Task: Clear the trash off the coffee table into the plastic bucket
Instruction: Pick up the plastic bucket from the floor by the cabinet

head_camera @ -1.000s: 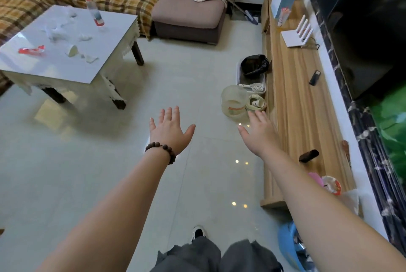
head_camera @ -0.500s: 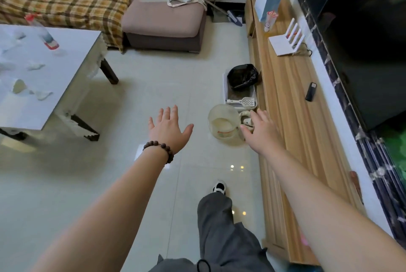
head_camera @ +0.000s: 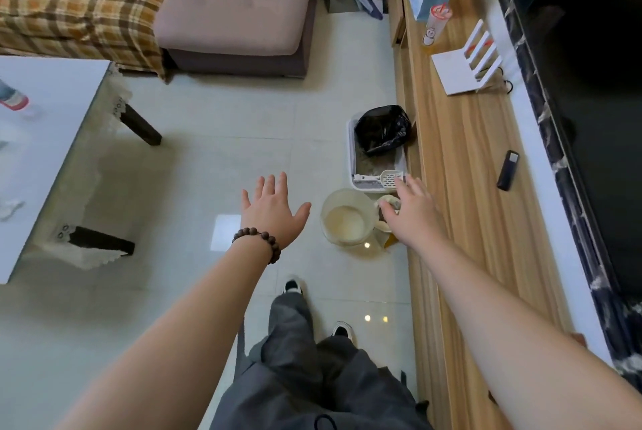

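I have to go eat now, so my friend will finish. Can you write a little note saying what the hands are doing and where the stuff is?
Left hand: open, empty, spread above the floor.
Right hand: open, empty, reaching down by the plastic bucket, not gripping it yet.
The bucket stands on the floor beside the wooden TV bench; no trash shows inside it.
The coffee table is off to the left, with scraps and a bottle on it.
Done: nothing cleared yet.
Left: take the bucket to the table and put the trash in.

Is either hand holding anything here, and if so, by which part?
Nothing is held. The left hand is spread open over the floor; the right hand is open, reaching near the plastic bucket, not gripping it.
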Available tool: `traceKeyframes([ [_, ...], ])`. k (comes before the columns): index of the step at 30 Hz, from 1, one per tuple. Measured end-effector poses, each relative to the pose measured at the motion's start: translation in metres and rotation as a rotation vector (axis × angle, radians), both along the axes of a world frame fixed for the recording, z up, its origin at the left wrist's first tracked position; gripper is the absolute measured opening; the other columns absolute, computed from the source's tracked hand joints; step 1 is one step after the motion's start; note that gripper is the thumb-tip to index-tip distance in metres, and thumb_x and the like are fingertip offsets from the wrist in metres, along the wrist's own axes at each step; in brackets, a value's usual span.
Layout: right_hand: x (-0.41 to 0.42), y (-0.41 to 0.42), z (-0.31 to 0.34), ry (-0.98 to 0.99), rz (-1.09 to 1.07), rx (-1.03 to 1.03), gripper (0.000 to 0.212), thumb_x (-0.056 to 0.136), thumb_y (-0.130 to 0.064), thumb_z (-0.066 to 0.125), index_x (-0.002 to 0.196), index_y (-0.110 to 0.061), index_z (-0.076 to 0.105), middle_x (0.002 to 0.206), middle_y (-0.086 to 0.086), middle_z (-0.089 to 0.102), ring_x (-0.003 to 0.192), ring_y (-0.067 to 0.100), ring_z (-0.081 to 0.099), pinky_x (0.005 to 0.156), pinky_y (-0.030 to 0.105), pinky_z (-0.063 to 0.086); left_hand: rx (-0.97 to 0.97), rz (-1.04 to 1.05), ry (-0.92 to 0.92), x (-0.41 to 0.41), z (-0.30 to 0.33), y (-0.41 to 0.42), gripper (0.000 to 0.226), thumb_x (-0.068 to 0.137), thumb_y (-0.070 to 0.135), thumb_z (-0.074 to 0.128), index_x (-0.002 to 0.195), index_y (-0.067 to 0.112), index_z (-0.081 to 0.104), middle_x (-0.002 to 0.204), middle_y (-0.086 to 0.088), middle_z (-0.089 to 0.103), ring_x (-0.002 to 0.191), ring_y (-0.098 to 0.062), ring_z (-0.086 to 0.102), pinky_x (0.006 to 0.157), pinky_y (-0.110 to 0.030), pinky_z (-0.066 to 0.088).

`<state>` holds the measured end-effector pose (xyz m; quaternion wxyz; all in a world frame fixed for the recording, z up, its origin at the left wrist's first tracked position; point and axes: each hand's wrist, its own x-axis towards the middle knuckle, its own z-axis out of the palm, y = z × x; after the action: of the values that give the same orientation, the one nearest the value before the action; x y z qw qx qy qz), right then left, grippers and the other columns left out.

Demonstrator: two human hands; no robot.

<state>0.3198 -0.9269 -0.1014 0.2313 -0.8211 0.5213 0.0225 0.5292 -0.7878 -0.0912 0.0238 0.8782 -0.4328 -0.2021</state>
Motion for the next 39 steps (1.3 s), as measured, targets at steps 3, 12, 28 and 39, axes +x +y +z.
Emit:
traceKeyframes([
  [3, 0.017, -0.029, -0.016, 0.004, -0.027, 0.024, 0.062, 0.093, -0.047, 0.042, 0.146, -0.019, 0.027, 0.158, 0.004, 0.019, 0.146, 0.022, 0.012, 0.117, 0.041, 0.016, 0.033, -0.02, 0.013, 0.023, -0.016, -0.035, 0.081, 0.094, 0.059, 0.032, 0.157, 0.015, 0.009, 0.166, -0.007, 0.015, 0.153, -0.023, 0.004, 0.121, -0.049, 0.003],
  [12, 0.063, -0.114, -0.076, 0.097, -0.132, 0.103, 0.053, 0.092, -0.044, 0.046, 0.138, -0.018, 0.038, 0.155, 0.01, 0.027, 0.144, 0.028, 0.02, 0.116, 0.045, 0.021, 0.138, -0.151, 0.106, 0.093, -0.075, -0.15, 0.08, 0.095, 0.058, 0.031, 0.157, 0.015, 0.008, 0.166, -0.008, 0.013, 0.153, -0.023, 0.003, 0.122, -0.049, 0.003],
  [28, 0.053, -0.178, -0.356, 0.184, -0.247, 0.445, 0.061, 0.093, -0.042, 0.045, 0.146, -0.017, 0.027, 0.157, 0.006, 0.023, 0.143, 0.026, 0.023, 0.113, 0.043, 0.03, 0.383, -0.046, 0.442, 0.101, -0.362, -0.244, 0.074, 0.095, 0.04, 0.051, 0.156, 0.015, 0.016, 0.159, -0.008, 0.031, 0.142, -0.027, 0.035, 0.108, -0.041, 0.036],
  [39, 0.044, -0.203, -0.569, 0.123, -0.439, 0.806, 0.054, 0.092, -0.026, 0.05, 0.142, -0.015, 0.032, 0.139, 0.009, 0.05, 0.123, 0.029, 0.049, 0.099, 0.037, 0.043, 0.487, 0.156, 0.64, 0.093, -0.57, -0.269, 0.061, 0.094, 0.025, 0.056, 0.149, 0.01, 0.034, 0.141, -0.017, 0.053, 0.119, -0.033, 0.057, 0.096, -0.038, 0.049],
])
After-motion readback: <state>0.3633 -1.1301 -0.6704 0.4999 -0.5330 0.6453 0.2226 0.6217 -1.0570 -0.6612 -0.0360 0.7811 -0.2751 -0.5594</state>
